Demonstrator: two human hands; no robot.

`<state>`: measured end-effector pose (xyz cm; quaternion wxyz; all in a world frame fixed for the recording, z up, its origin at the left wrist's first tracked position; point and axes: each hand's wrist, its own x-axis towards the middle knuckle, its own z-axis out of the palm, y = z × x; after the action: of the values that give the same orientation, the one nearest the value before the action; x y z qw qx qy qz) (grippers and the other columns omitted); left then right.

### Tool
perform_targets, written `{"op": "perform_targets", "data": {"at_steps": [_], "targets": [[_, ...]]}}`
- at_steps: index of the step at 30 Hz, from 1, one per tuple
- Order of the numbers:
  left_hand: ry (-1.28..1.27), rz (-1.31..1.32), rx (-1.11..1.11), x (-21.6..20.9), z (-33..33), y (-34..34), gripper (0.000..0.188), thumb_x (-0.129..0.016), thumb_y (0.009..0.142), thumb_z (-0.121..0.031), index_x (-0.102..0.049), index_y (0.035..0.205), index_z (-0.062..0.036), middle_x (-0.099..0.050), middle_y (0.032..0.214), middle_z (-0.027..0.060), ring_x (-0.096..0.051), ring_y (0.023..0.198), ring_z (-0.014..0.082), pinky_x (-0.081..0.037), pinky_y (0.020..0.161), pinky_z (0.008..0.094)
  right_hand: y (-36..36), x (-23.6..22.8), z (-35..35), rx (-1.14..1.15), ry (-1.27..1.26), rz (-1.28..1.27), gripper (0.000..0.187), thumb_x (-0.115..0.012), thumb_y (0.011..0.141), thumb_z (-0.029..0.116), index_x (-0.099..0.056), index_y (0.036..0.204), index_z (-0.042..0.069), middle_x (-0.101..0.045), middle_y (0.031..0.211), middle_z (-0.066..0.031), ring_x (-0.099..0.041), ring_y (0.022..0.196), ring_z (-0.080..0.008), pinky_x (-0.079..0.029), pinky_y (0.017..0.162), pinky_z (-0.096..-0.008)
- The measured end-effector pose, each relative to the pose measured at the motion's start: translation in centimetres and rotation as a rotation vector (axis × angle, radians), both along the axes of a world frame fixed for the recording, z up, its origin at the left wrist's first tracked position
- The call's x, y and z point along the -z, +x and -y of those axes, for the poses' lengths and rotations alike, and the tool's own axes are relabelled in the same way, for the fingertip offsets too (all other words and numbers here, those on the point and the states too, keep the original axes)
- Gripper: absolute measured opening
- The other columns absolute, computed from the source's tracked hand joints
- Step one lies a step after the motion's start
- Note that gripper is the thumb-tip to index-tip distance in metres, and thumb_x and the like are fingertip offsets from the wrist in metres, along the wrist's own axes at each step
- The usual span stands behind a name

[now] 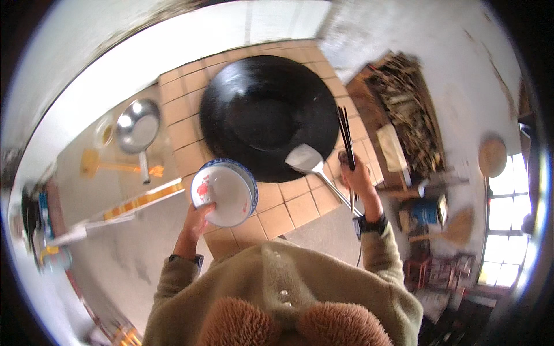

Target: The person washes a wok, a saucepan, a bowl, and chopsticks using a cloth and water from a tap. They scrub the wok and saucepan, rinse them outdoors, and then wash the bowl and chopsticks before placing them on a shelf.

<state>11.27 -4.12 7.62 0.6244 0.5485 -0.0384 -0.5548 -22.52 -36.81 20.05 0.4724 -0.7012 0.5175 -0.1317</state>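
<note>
My left hand [197,222] holds a white bowl [226,199] with a red pattern, its thumb over the near rim. Stacked with it is a blue-rimmed bowl [250,174], mostly hidden. The bowls are at the near left edge of a large black wok [268,109]. To the wok's right, my right hand [360,177] closes around dark chopsticks [346,132], which point up and away. A metal spatula [304,158] lies with its blade over the wok's near right rim. Its handle runs below my right hand; I cannot tell whether they touch.
The wok sits in a tan tiled stove [277,219]. On the left are a silver pan [138,126] with a handle and a yellow slotted tool [90,162]. Firewood [411,106] is piled at the right, with a blue container [426,212] and a broom [459,229] nearer.
</note>
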Motion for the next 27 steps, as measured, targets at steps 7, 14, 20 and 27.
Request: {"op": "perform_targets", "data": {"at_steps": [7, 14, 20, 27], "targets": [[-0.172, -0.050, 0.463, -4.1, 6.3, -6.3, 0.056, -0.060, 0.074, 0.000, -0.043, 0.127, -0.0012, -0.054, 0.116, 0.0077, -0.053, 0.105, 0.0209, -0.044, 0.090, 0.0334, -17.7, 3.1, -22.9, 0.828, 0.152, -0.050, 0.019, -0.053, 0.085, 0.010, -0.053, 0.104, 0.007, -0.055, 0.061, -0.0052, -0.049, 0.043, -0.0117, -0.040, 0.035, -0.0282], [-0.155, -0.110, 0.985, -5.9, 7.9, -19.1, 0.058, -0.060, 0.075, 0.003, -0.043, 0.130, -0.0044, -0.053, 0.120, 0.0068, -0.051, 0.110, 0.0211, -0.042, 0.094, 0.0339, -27.3, 6.4, -49.9, 1.464, 0.137, 0.347, 0.020, -0.055, 0.085, 0.012, -0.055, 0.101, 0.000, -0.061, 0.068, -0.0081, -0.053, 0.048, -0.0114, -0.043, 0.040, -0.0266], [-0.193, -0.176, 1.428, -4.3, 1.7, -36.9, 0.049, -0.058, 0.079, 0.003, -0.047, 0.126, -0.0011, -0.058, 0.113, 0.0094, -0.056, 0.105, 0.0228, -0.046, 0.090, 0.0355, -32.0, 9.7, -72.5, 1.877, -0.188, 0.059, 0.022, -0.063, 0.082, 0.019, -0.065, 0.088, -0.002, -0.063, 0.074, -0.0024, -0.057, 0.066, -0.0092, -0.048, 0.059, -0.0259], [-0.141, -0.233, 1.802, -1.7, -13.8, -59.6, 0.031, -0.060, 0.074, 0.001, -0.055, 0.105, 0.0029, -0.063, 0.090, 0.0104, -0.064, 0.079, 0.0203, -0.054, 0.070, 0.0325, -39.8, 10.1, -88.2, 2.092, -0.328, 0.032, 0.036, -0.069, 0.077, 0.031, -0.063, 0.076, -0.004, -0.056, 0.063, 0.0008, -0.049, 0.063, -0.0085, -0.043, 0.055, -0.0299]]}}
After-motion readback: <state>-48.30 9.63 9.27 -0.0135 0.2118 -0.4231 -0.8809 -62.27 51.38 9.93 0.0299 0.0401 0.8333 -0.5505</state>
